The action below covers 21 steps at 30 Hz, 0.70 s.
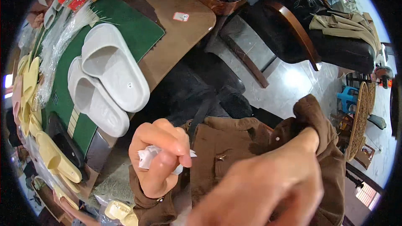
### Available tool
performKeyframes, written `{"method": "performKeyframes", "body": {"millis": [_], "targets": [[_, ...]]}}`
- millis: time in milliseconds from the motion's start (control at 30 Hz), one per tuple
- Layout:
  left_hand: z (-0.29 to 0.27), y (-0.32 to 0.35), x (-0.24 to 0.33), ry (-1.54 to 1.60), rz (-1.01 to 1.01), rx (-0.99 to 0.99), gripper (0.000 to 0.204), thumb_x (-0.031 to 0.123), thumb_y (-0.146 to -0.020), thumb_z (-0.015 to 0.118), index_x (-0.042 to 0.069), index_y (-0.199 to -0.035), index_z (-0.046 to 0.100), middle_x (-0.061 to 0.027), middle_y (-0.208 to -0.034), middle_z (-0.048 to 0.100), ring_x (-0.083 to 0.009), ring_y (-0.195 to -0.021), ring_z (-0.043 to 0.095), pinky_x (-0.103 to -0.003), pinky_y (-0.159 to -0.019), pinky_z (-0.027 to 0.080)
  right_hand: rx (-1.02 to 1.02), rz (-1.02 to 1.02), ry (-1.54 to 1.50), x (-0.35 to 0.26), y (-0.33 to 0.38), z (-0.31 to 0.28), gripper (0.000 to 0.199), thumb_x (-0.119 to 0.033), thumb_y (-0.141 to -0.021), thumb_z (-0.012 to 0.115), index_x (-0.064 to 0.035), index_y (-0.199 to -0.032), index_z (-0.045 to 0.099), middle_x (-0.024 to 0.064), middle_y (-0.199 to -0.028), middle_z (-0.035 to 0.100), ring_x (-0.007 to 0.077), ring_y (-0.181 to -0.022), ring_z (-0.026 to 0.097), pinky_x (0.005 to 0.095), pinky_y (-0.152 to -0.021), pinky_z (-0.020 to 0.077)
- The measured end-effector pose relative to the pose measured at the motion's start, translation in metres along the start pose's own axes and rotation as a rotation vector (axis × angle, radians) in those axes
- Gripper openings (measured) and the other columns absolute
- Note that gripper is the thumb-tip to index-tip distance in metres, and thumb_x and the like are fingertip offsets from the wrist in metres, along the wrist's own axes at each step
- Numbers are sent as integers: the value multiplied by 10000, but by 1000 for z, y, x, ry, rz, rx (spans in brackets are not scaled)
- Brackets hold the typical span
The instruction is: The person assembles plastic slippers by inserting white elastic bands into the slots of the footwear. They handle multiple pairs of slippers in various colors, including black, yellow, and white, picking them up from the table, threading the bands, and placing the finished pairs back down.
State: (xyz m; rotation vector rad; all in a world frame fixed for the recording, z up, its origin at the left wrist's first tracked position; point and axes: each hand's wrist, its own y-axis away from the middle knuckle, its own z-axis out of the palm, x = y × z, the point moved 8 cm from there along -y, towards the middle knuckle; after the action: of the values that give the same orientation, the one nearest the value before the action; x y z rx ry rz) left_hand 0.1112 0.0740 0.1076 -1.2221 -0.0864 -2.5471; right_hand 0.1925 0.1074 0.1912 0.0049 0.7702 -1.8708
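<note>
While the grey slippers (119, 73) sit mostly on the green mat (144, 29) on the desk (190, 6), the action's all over by the brown jacket (209, 142). The left hand (163, 152) is curled tight around some crumpled white paper (146, 156), so I'd guess the current step is just hanging on to it, maybe bunching it up. The right hand (268, 180) is off to its right, well apart from the slippers. My take: doing more with the paper calls for loosening those left fingers or bringing the right ones over to pinch it.

Hard-to-see stuff, left to right: the yellow slippers (53, 155) overlap and run toward the dark rim. Most of the paper is behind fingers, so it could be several bits, or thin plastic. The right hand is blurry with its fingertips out of sight, so can't tell if it's gripping anything.
</note>
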Motion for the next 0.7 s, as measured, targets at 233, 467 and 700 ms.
{"method": "performKeyframes", "body": {"millis": [233,467,700], "targets": [[-1,4,1,-3,16,64,150,115,-918,553,-32,-942,539,-106,-765,525,-127,-634,519,-240,-586,408,-130,28,46,11,12,-7,326,41,-866,533,136,-1172,589,256,-1124,611,285,-968,626,359,-836,490],[-3,4,-3,-3,5,60,152,118,-921,547,-32,-949,534,-104,-768,524,-124,-628,516,-241,-582,406,-56,101,83,19,12,-9,262,-50,-863,609,92,-1083,618,208,-1054,623,255,-910,618,336,-788,481],[-4,4,-7,-16,-47,101,141,113,-915,568,-25,-936,548,-109,-792,542,-117,-646,522,-226,-575,401,-47,147,124,22,14,-7,234,-141,-860,684,48,-993,647,159,-984,636,225,-852,609,314,-741,473]]}}
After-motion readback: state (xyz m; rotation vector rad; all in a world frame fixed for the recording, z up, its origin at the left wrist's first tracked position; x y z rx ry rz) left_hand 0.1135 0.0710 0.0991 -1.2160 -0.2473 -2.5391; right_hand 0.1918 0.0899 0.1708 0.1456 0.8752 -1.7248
